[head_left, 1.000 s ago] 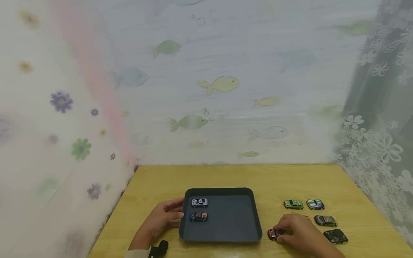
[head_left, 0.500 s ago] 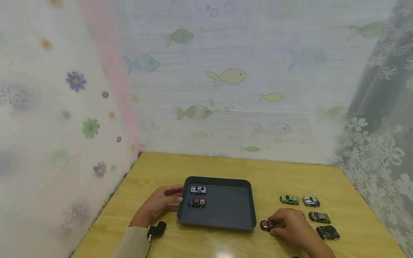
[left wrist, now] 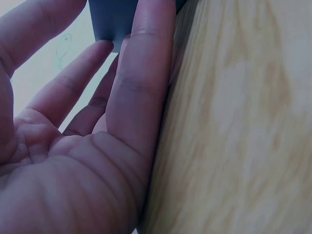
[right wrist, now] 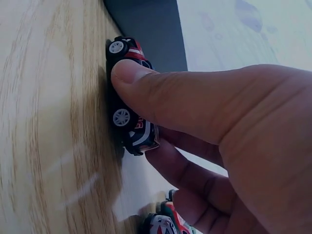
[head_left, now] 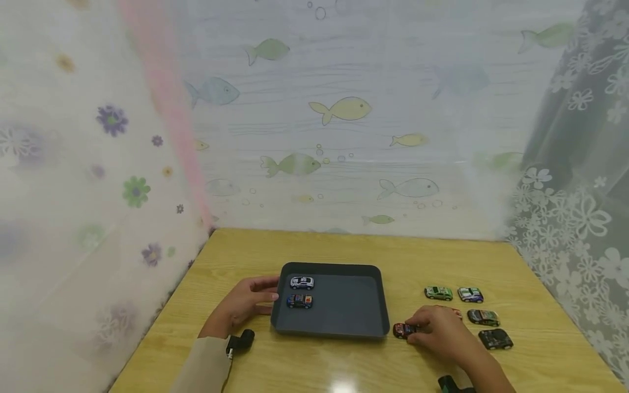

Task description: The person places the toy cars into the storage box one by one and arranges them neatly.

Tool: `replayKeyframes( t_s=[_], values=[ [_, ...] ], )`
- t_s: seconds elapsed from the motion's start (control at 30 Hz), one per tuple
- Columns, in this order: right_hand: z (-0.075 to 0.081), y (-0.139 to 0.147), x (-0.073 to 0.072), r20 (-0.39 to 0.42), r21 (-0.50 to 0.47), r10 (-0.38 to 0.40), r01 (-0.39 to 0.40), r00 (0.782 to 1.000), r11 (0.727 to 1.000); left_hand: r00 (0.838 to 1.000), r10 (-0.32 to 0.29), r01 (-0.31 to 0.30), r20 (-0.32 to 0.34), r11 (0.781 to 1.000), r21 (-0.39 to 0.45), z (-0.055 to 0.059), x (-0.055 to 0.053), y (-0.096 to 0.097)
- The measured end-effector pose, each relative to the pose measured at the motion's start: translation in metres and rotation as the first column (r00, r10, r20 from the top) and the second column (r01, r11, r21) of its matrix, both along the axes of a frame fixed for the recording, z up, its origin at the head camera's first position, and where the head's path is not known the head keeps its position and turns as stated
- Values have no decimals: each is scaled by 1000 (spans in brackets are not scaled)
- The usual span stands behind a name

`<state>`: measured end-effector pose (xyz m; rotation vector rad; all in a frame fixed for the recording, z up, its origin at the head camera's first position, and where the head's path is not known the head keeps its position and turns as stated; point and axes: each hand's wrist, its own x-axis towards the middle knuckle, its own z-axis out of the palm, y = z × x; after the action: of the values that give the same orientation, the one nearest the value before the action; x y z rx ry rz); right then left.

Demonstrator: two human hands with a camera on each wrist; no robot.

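Note:
My right hand (head_left: 439,330) pinches a red-and-black toy car (head_left: 403,330) on the table, just right of a dark grey tray (head_left: 339,331). In the right wrist view, the thumb lies across the side of the toy car (right wrist: 117,100), between its white-spoked wheels. My left hand (head_left: 250,299) touches the tray's left side with its fingers extended. The left wrist view shows those fingers against the tray's corner (left wrist: 113,22). Inside the tray, at its left, a white toy car (head_left: 302,283) stands behind a dark blue one (head_left: 300,301).
Right of the tray stand a green toy car (head_left: 438,293), a white-blue one (head_left: 470,295), a multicoloured one (head_left: 484,317) and a black one (head_left: 495,339). A red one (head_left: 454,313) is partly hidden by my right hand. Patterned curtains (head_left: 344,164) surround the wooden table (head_left: 314,365).
The head view has shifted, so the table sits higher in it. My right hand and the red-and-black toy car have slid slightly left, closer to the tray. My left hand stays at the tray.

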<state>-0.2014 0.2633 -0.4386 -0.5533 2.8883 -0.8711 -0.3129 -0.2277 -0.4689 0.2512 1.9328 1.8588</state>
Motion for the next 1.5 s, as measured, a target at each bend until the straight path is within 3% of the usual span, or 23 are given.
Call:
replayKeyframes(
  t_s=[0.33,0.67,1.1,1.5],
  values=[
    [1,-2,-1,-36,6,-2,2,999,1000,1000,8,-8,0,1000,-2,0,2,-3],
    [11,-9,-1,-98,0,-64,64,993,998,1000,-7,7,1,1000,-15,1,-2,-1],
    [36,-17,0,-190,-26,-38,33,981,999,1000,8,-8,4,999,-33,3,-1,0],
    [45,-62,-16,-213,-86,31,-50,977,995,999,28,-28,23,999,-29,1,-2,0]
  ],
)
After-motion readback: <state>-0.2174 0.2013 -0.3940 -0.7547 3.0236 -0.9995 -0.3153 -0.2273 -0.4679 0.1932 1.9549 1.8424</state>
